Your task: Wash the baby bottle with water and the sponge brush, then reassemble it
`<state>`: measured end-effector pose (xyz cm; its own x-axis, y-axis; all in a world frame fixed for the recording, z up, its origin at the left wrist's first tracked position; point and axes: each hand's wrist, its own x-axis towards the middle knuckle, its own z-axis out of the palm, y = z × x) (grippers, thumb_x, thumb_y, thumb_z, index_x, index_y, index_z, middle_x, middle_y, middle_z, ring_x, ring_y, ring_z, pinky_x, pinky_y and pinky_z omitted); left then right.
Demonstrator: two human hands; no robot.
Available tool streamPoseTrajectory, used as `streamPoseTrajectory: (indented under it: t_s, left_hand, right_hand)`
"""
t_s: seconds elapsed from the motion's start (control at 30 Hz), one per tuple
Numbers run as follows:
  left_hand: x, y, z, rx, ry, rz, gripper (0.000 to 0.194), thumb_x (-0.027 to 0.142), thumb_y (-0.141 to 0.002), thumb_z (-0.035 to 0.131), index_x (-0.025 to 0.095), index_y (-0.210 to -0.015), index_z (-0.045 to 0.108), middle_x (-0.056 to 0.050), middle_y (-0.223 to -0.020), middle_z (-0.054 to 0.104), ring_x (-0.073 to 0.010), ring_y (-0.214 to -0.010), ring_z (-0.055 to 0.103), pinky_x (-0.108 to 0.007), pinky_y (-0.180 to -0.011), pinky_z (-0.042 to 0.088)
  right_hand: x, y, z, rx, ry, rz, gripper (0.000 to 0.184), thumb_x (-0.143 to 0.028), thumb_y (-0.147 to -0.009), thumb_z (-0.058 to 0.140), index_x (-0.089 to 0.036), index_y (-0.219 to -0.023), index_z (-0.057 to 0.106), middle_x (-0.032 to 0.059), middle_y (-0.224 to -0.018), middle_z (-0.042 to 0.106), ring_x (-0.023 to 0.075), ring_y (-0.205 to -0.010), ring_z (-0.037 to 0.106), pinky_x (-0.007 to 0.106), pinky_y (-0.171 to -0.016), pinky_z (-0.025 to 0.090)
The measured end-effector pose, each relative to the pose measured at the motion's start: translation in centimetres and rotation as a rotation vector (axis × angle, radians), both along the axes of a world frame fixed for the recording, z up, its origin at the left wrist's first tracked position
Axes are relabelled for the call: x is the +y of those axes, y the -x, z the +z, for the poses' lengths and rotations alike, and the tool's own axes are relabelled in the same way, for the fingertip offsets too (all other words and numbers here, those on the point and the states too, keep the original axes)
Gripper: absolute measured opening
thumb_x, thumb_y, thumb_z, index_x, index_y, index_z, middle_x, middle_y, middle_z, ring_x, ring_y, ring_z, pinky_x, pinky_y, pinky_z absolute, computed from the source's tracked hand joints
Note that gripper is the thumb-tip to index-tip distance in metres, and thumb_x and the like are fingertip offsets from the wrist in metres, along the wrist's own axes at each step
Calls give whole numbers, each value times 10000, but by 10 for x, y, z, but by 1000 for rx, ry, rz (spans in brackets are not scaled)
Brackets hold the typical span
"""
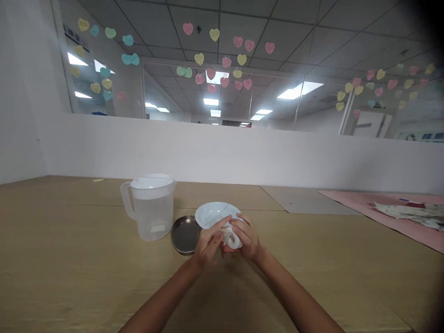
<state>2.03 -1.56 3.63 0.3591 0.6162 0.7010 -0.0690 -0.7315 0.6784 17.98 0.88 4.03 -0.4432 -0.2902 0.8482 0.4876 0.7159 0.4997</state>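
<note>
Both my hands meet over the table just in front of a white bowl (211, 212). Between them is a small white roll (234, 239) with a round hollow end facing me. My right hand (249, 238) wraps round the roll from the right, fingers curled over its top. From the left, my left hand (207, 246) closes on its near left side, thumb and forefinger against it. A reddish patch shows under the roll; I cannot tell what it is. Left of my left hand lies a shallow round metal dish (186, 236), touching or nearly touching the bowl.
A lidded translucent plastic jug (154, 208) stands left of the dish, handle to the left. At the far right, patterned cloth (409, 212) and a pen lie on a pink sheet (360, 206). A low white wall (208, 152) with glass above bounds the table's back.
</note>
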Motion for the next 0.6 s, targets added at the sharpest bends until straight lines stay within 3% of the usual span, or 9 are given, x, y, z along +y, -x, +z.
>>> streamPoseTrajectory:
  t_s: [0.13,0.4,0.5,0.6]
  left_hand:
    - [4,0,-1,-5,136,-32,584,470,-851,295,57,-1249,407,8,-478,552,-94,-422,505,-197,-456,399]
    - [7,2,-5,-1,89,59,552,450,-859,301,68,-1239,423,28,-440,509,-73,-413,469,-182,-475,380]
    - [7,1,-6,-12,10,82,517,415,-871,285,75,-1229,437,35,-437,484,-67,-395,439,-181,-454,371]
    - [7,1,-8,18,-206,137,457,359,-879,281,100,-1199,478,6,-523,549,-74,-440,467,-190,-487,395]
  right_hand:
    - [6,-3,-6,-22,42,-21,457,-363,-805,504,-169,-1187,348,114,-948,587,200,-907,570,468,-824,462]
    - [11,-6,-11,-50,35,-31,401,-312,-829,468,-173,-1180,335,117,-965,571,211,-960,554,489,-852,436]
    - [11,-8,-10,-56,29,-38,409,-343,-819,476,-199,-1170,321,108,-965,570,208,-918,572,493,-845,434]
    - [12,-9,-14,-65,15,-41,377,-378,-828,441,-228,-1149,314,100,-982,562,201,-877,585,496,-827,436]
